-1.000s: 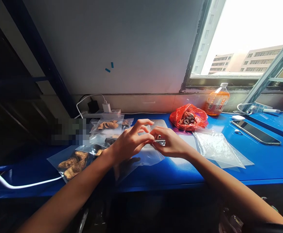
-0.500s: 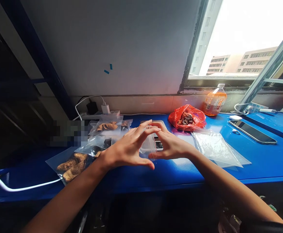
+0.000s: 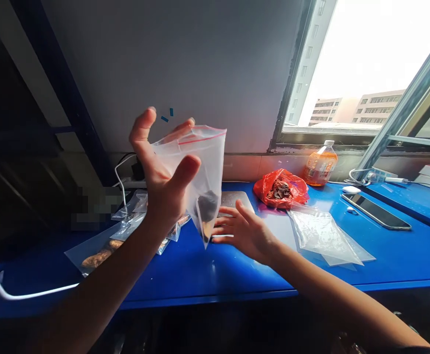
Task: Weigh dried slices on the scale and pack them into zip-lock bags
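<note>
My left hand (image 3: 159, 184) holds up a clear zip-lock bag (image 3: 211, 162) with a red seal line, its thumb in front and other fingers behind or raised. The bag hangs tilted, its corner pointing down. A dark piece (image 3: 207, 204) and something tan sit in its bottom corner. Open, with fingers spread, my right hand (image 3: 246, 233) is beside the lower part of the bag; whether it touches the bag I cannot tell. Behind it lies a flat silver scale (image 3: 237, 199), partly hidden by the hand.
Filled clear bags with brown dried pieces (image 3: 97, 258) lie at left near a white cable (image 3: 26, 296). On the right are a red plastic bag (image 3: 262, 189) of dark flakes, a stack of clear bags (image 3: 325, 238), an orange drink bottle (image 3: 320, 167) and a phone (image 3: 377, 211).
My left hand has risen and moved left, lifting the zip-lock bag from the scale area. My right hand has come away from the left one and opened, staying low.
</note>
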Demonstrator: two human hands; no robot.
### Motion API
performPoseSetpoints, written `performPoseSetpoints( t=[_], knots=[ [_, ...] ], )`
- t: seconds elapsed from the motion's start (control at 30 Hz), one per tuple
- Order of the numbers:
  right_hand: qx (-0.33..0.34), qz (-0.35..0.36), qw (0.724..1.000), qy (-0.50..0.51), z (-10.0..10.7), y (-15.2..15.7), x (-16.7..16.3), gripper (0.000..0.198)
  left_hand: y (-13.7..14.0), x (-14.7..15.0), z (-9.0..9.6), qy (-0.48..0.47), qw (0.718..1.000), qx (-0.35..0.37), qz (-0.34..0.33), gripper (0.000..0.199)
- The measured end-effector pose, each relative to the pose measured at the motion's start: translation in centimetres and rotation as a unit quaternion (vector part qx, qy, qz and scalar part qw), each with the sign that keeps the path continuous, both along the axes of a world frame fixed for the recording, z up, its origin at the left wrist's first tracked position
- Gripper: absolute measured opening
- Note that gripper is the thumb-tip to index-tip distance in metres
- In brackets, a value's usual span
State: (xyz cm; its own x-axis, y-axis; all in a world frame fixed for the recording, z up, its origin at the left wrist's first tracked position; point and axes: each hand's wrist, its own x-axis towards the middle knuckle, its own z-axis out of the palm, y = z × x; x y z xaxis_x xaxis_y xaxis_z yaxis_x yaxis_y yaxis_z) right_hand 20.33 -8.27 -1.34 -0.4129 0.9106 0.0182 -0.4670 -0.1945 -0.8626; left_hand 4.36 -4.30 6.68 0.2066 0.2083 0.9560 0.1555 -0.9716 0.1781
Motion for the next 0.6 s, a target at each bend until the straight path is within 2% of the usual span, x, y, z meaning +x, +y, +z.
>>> performPoseSetpoints(
  t=[0.07, 0.1, 0.2, 0.27, 0.33, 0.43, 0.53, 0.6],
  knots=[
    [-0.004, 0.046, 0.998, 0.045, 0.6, -1.0, -0.5, 0.06, -0.7, 1.3, 0.2, -0.07, 0.997, -0.009, 0.001, 0.061],
    [0.005, 0.032, 0.998, 0.059, 1.1, -1.4, -0.6, 0.056, -1.0, 1.8, 0.0, -0.092, 0.996, -0.019, -0.006, 0.065],
    [0.023, -0.093, 0.993, 0.067, 2.2, -2.3, 0.4, 0.038, -1.1, 2.3, -0.8, -0.07, 0.994, -0.055, -0.062, 0.078],
    [0.033, -0.185, 0.981, 0.05, 2.4, -2.5, 2.3, 0.032, -0.5, 1.8, -1.4, -0.024, 0.991, -0.083, -0.102, 0.085],
    [0.047, -0.276, 0.96, 0.017, 2.4, -2.5, 5.5, 0.031, 0.7, 0.8, -2.1, 0.045, 0.988, -0.108, -0.104, 0.091],
    [0.071, -0.408, 0.909, -0.058, 2.2, -2.7, 12.0, 0.029, 3.1, -1.0, -3.9, 0.124, 0.983, -0.123, -0.051, 0.101],
    [0.038, -0.474, 0.87, -0.129, 2.4, -2.9, 18.2, 0.012, 5.3, -2.6, -6.4, 0.171, 0.977, -0.128, 0.017, 0.101],
    [0.004, -0.489, 0.854, -0.178, 2.7, -2.7, 20.6, 0.008, 6.2, -3.5, -7.9, 0.184, 0.972, -0.142, 0.045, 0.098]
  ],
)
